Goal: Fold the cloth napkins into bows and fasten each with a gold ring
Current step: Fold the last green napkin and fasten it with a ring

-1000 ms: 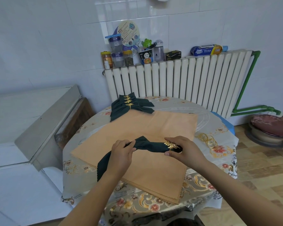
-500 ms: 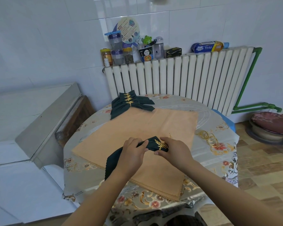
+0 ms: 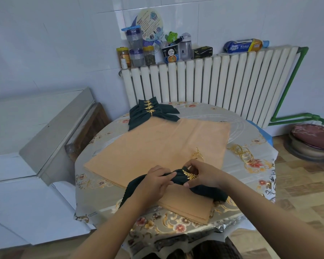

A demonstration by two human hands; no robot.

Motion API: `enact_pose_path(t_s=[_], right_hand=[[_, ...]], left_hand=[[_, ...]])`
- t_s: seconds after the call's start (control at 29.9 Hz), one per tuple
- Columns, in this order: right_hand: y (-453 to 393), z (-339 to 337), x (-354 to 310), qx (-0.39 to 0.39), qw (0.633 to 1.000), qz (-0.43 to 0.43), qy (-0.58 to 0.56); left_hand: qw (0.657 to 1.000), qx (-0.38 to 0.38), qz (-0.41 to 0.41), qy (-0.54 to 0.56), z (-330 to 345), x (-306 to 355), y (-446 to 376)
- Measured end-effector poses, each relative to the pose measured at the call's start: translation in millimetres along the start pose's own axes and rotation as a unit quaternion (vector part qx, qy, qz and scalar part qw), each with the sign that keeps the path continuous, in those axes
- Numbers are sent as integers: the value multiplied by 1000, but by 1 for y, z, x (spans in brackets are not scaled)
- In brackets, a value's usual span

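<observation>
Near the front edge of the desk [image 3: 238,116], on the orange cloth [image 3: 157,144], lies the dark green napkin [image 3: 180,179] now being worked; the left hand [image 3: 153,182] grips its gathered left half, and the right hand [image 3: 204,174] pinches the gold ring [image 3: 190,174] threaded onto the cloth; the step in hand looks like seating the ring at the napkin's middle; next, I judge, both wings need fanning out evenly to form the bow; finished bows [image 3: 151,113] sit stacked at the far edge; a spare ring [image 3: 197,155] lies just beyond the hands, and more loose rings [image 3: 244,153] rest to the right.
</observation>
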State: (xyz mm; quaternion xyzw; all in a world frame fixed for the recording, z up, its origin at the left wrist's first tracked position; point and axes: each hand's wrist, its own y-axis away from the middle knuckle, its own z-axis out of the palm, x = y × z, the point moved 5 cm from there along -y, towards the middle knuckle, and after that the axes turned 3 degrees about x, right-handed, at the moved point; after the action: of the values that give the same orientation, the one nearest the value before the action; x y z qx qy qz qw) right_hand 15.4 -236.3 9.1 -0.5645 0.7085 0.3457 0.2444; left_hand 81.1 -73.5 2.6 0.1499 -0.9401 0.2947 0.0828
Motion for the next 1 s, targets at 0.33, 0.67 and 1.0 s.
enact_pose_path(t_s=[0.33, 0.67, 1.0], right_hand=[[2, 7, 1, 58, 990, -74, 104], [26, 18, 19, 196, 981, -3, 4], [19, 24, 25, 174, 982, -51, -54]], left_hand=[[970, -203, -115, -64, 35, 0, -3], [933, -211, -247, 156, 33, -13, -5], [900, -272, -262, 217, 32, -11, -9]])
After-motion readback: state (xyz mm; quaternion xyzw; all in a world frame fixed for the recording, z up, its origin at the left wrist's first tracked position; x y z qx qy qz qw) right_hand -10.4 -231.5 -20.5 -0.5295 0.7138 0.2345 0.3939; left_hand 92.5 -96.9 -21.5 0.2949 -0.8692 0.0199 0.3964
